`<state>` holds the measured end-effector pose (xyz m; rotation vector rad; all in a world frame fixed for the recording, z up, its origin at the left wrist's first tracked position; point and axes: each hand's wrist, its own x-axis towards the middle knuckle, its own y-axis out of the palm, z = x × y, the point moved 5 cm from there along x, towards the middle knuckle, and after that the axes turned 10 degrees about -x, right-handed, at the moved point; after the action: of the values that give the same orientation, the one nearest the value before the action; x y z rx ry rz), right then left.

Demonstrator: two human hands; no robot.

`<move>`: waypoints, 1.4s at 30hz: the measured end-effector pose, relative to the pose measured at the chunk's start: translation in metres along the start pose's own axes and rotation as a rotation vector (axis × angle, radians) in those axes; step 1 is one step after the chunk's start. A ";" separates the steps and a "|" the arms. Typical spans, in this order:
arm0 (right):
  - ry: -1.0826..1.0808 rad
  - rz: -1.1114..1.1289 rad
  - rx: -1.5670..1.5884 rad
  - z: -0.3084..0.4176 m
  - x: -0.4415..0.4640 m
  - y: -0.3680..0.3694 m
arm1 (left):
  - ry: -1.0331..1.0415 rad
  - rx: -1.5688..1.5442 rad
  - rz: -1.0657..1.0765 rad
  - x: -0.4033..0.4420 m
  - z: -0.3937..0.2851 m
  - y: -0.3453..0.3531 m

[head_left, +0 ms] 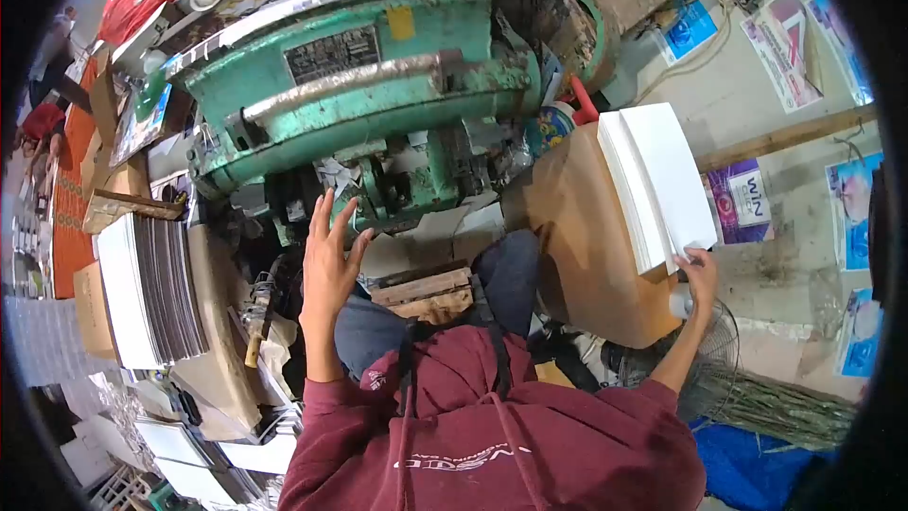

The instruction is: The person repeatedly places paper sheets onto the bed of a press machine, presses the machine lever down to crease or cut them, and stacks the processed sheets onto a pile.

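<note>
My left hand [331, 260] is raised in front of the green machine [331, 85], fingers stretched and apart, holding nothing. To the right, a stack of white sheets [632, 194] lies on a brown box-like stand [577, 218]. My right hand [698, 276] is at the stack's near right corner, thumb and fingers closed on the corner of the top white sheet [673, 170]. That sheet lifts slightly along its left side, with a gap above the sheets beneath. Whether one sheet or more is pinched, I cannot tell.
On the left stands a thick stack of boards [156, 289] with white faces. A wooden-handled tool [255, 345] is beside it. A wire fan guard [719, 360] and a blue sheet [757, 468] are at lower right. Other people [43, 137] are at far left.
</note>
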<state>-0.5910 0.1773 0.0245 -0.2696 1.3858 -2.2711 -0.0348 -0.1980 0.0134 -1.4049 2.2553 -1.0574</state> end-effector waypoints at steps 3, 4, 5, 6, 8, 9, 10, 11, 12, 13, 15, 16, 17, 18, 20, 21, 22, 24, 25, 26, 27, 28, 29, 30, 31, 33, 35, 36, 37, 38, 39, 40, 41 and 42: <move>-0.413 -0.225 -0.341 0.014 0.018 -0.002 | 0.017 -0.023 0.020 0.023 -0.005 -0.005; -0.214 -0.104 -0.226 -0.006 0.019 0.005 | 0.042 -0.045 0.015 0.023 -0.007 -0.006; -0.215 -0.108 -0.219 -0.016 0.015 0.007 | 0.047 -0.041 0.011 0.024 -0.010 -0.011; -0.079 -0.041 -0.116 -0.005 0.002 0.004 | 0.098 -0.084 -0.005 0.029 -0.016 -0.018; 0.054 0.021 -0.018 0.000 -0.018 0.001 | 0.190 -0.133 -0.066 0.041 -0.031 -0.037; 0.002 -0.063 -0.043 -0.001 -0.029 -0.005 | 0.273 -0.104 -0.116 0.044 -0.040 -0.052; -0.054 -0.142 -0.065 0.002 -0.032 -0.009 | 0.300 -0.102 -0.169 0.051 -0.047 -0.067; -0.067 -0.138 -0.066 0.001 -0.026 -0.011 | 0.319 -0.096 -0.221 0.061 -0.051 -0.080; -0.245 -0.467 -0.051 0.008 -0.024 -0.029 | 0.345 -0.060 -0.258 0.072 -0.046 -0.088; -0.418 -0.794 -0.027 0.013 -0.032 -0.041 | 0.372 -0.021 -0.289 0.084 -0.039 -0.098; -0.389 -0.754 0.061 0.046 -0.032 -0.053 | 0.305 -0.014 -0.196 0.110 0.009 -0.094; -0.357 -0.722 0.139 0.071 -0.033 -0.060 | 0.256 0.057 -0.110 0.118 0.050 -0.081; -0.364 -0.711 0.146 0.099 -0.038 -0.062 | 0.204 0.126 -0.023 0.118 0.082 -0.067; -0.395 -0.624 0.118 0.130 -0.042 -0.057 | 0.059 0.244 0.131 0.109 0.098 -0.053; -0.534 -0.449 0.163 0.173 -0.038 -0.029 | -0.127 0.312 0.383 0.077 0.135 -0.017; -0.640 -0.354 0.235 0.189 -0.034 -0.009 | -0.113 0.287 0.283 0.054 0.113 -0.017; -0.674 -0.225 0.333 0.210 -0.034 0.017 | -0.074 0.301 0.275 0.036 0.102 -0.018; -0.762 0.018 0.448 0.253 -0.041 0.079 | -0.067 0.353 0.283 -0.006 0.070 -0.020; -0.831 0.137 0.464 0.272 -0.043 0.110 | -0.016 0.359 0.253 -0.031 0.060 -0.021; -0.811 0.295 0.423 0.290 -0.044 0.141 | 0.007 0.378 0.255 -0.052 0.050 -0.024; -0.788 0.448 0.374 0.304 -0.044 0.171 | 0.033 0.396 0.260 -0.072 0.041 -0.030; -0.812 0.468 0.379 0.312 -0.036 0.198 | 0.009 0.416 0.244 -0.089 0.036 -0.038; -0.748 0.595 0.358 0.316 -0.024 0.232 | -0.011 0.434 0.229 -0.104 0.032 -0.044; -0.676 0.715 0.332 0.326 -0.014 0.255 | 0.013 0.481 0.167 -0.118 0.031 -0.053; -0.686 0.719 0.332 0.346 -0.010 0.263 | -0.027 0.493 0.133 -0.128 0.028 -0.065; -0.670 0.865 0.379 0.385 -0.007 0.281 | -0.115 0.438 0.029 -0.141 0.017 -0.099; -0.777 0.844 0.248 0.419 0.006 0.287 | -0.156 0.620 -0.108 -0.162 0.029 -0.130; -0.874 0.817 0.110 0.435 0.014 0.290 | -0.181 0.565 -0.265 -0.172 0.031 -0.150; -0.901 0.812 0.144 0.439 0.041 0.308 | -0.204 0.507 -0.418 -0.181 0.033 -0.171; -0.952 0.771 0.042 0.450 0.056 0.311 | -0.195 0.626 -0.531 -0.187 0.032 -0.193; -1.004 0.725 -0.060 0.462 0.069 0.312 | -0.185 0.745 -0.650 -0.192 0.029 -0.213; -1.015 0.715 -0.053 0.470 0.085 0.313 | -0.177 0.820 -0.743 -0.195 0.026 -0.229; -1.129 0.395 -0.214 0.483 0.102 0.307 | -0.172 0.896 -0.839 -0.198 0.025 -0.243; -1.216 0.069 -0.367 0.495 0.109 0.303 | -0.197 0.933 -0.930 -0.202 0.030 -0.256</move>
<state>-0.4041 -0.3820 -0.0157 -1.3927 1.0203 -1.2549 0.2491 -0.1031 0.1461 -1.8996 0.6386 -1.7623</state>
